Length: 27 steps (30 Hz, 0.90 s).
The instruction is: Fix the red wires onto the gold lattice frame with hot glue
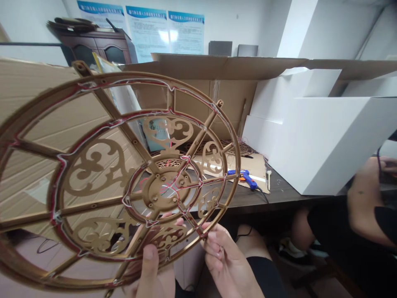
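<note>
Held up closest to the camera, a round bronze-coloured frame [158, 188] stands tilted before the near edge of the surface [279, 197], with red and white wires [63, 162] running along its rings and spokes. Both hands come up from below. The left hand [148, 274] reaches under the frame's lower part, thumb pointing upward on the near side, fingertips showing by the hub; its fingers wrap the frame and grip it. The right hand [228, 258] angles inward to the lower right rim, which lies between thumb and forefinger; these are closed on it, the other fingers curled beneath. Beyond, a blue glue gun [246, 178] lies on a cardboard sheet [252, 163] near the surface's near edge.
</note>
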Tool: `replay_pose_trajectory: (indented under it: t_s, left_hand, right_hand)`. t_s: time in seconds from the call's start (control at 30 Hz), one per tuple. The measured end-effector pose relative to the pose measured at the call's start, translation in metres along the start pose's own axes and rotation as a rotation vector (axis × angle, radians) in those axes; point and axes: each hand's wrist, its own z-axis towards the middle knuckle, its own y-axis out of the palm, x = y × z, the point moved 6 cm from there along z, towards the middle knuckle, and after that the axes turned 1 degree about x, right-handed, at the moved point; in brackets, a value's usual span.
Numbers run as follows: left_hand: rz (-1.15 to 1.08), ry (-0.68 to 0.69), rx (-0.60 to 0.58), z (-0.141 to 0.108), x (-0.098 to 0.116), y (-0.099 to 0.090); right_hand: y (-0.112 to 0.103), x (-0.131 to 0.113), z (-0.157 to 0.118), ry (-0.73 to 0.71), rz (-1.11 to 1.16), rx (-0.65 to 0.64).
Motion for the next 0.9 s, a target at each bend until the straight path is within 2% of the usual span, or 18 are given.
replay_pose_trajectory:
  t_s: [0.13,0.27,0.4,0.6,0.73,0.9]
  left_hand:
    - [-0.175,-0.101,0.076,-0.004,-0.005,-0.003]
    - [-0.245,-0.158,0.021,-0.004,-0.001,0.005]
    - [-0.209,-0.174,0.032,-0.006,-0.002,0.007]
    - [-0.187,-0.127,0.063,-0.007,-0.006,0.004]
    - [-0.229,-0.150,0.071,-0.005,-0.001,0.009]
    - [-0.254,-0.100,0.059,-0.008,0.005,0.012]
  right_hand:
    - [0.001,-0.001,0.001,0.015,0.021,-0.016]
    - [0.001,0.001,0.000,0.046,0.033,-0.016]
    - [-0.002,0.001,-0.001,0.053,0.058,-0.011]
    - [-0.005,-0.005,-0.003,0.052,0.090,0.004]
    - [-0.005,-0.007,-0.002,0.052,0.132,0.011]
    - [-0.003,-0.007,-0.001,0.042,0.141,0.003]
